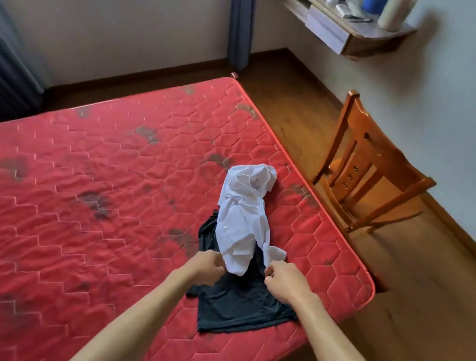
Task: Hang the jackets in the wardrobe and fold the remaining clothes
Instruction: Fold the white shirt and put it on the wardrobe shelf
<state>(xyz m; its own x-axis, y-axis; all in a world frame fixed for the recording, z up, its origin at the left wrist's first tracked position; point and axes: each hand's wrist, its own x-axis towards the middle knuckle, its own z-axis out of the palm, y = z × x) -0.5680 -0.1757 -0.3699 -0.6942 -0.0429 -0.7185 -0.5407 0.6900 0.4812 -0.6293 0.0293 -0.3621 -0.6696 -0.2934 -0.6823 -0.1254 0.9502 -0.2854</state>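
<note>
Reaching forward from the lower edge of the frame, two bare arms meet at a small heap of clothes on a red quilted mattress (77,205). The left hand (209,265) and the right hand (284,280) sit just below the centre of the frame, each with its fingers curled shut and pinching the near hem of a crumpled white shirt (241,219). That shirt stretches away toward the middle right, its collar end bunched up. It lies partly on top of a dark garment (241,303), which is spread flat near the mattress's right edge. A wooden chair (363,177) stands on the floor at the right, and a wall shelf (340,22) occupies the upper right.

The likely trouble: the white shirt is wrinkled and twisted, so lifting it by the hem alone may leave sleeves tangled and the fold crooked. Pulling could also drag the dark garment underneath toward the mattress edge, where it might slide off onto the floor.
</note>
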